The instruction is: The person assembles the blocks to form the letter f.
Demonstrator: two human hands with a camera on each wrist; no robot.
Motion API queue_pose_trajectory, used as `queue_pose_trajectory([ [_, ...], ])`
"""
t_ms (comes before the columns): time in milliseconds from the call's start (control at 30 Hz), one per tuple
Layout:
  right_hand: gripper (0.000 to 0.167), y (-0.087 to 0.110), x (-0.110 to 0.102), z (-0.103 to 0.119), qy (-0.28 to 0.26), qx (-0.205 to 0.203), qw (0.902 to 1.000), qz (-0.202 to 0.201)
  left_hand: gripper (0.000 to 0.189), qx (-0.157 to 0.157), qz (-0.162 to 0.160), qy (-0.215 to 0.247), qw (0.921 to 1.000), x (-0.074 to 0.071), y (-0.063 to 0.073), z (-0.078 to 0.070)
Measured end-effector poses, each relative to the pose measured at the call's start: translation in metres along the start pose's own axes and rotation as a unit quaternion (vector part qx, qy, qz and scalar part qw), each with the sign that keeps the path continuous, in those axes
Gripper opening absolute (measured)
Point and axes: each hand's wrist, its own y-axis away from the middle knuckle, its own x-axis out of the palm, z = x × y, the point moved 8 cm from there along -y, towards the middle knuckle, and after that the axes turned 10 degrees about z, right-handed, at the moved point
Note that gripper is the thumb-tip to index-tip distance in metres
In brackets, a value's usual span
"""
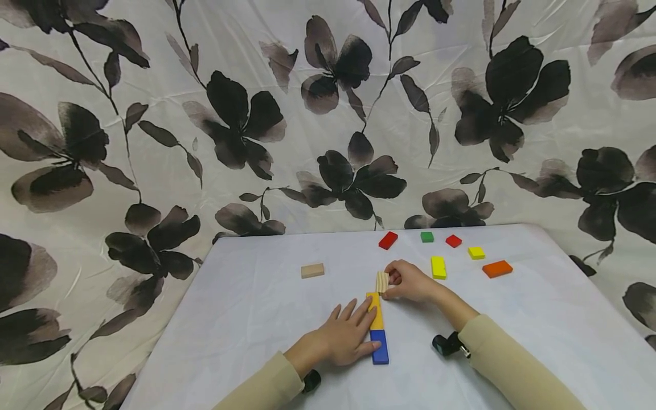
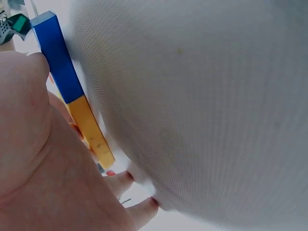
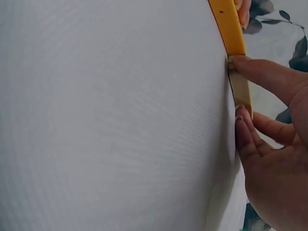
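A blue block (image 1: 380,346) and an orange-yellow block (image 1: 376,310) lie end to end in a line on the white table (image 1: 246,307). My left hand (image 1: 348,336) rests flat beside them, its straight fingers touching the yellow block (image 2: 91,130) and the blue block (image 2: 57,62). My right hand (image 1: 407,280) pinches a plain wooden block (image 1: 381,281) at the far end of the line, where it meets the yellow block (image 3: 228,26). Between thumb and fingers in the right wrist view sits the wooden block (image 3: 240,89).
Loose blocks lie further back: a plain wooden one (image 1: 312,270) to the left, a red one (image 1: 388,240), a green one (image 1: 427,237), a small red one (image 1: 453,241), two yellow ones (image 1: 438,267) (image 1: 476,253) and an orange one (image 1: 497,269). A flowered cloth (image 1: 154,142) hangs behind.
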Motion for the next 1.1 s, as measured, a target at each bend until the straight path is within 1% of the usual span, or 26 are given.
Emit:
queue_pose_trajectory([
  [233,0.041,-0.001,-0.003,-0.003,-0.01,-0.015,0.9996,0.023,0.081,0.002,-0.004,0.0,1.0,-0.001,0.002,0.0],
  [300,0.04,-0.001,-0.004,-0.002,-0.017,-0.021,0.9993,0.026,0.081,0.001,-0.003,0.0,1.0,-0.001,0.002,0.0],
  [600,0.042,-0.002,0.003,0.007,-0.032,-0.045,0.9979,0.033,0.08,0.005,-0.001,0.005,1.0,0.002,0.001,0.0],
  [800,0.044,-0.005,0.006,0.007,-0.027,-0.043,0.998,0.036,0.08,0.009,-0.001,0.004,1.0,0.001,0.001,-0.002],
  [1100,0.045,-0.007,0.009,0.011,-0.03,-0.04,0.998,0.04,0.08,0.011,0.003,0.003,0.9999,0.003,-0.002,0.0],
])
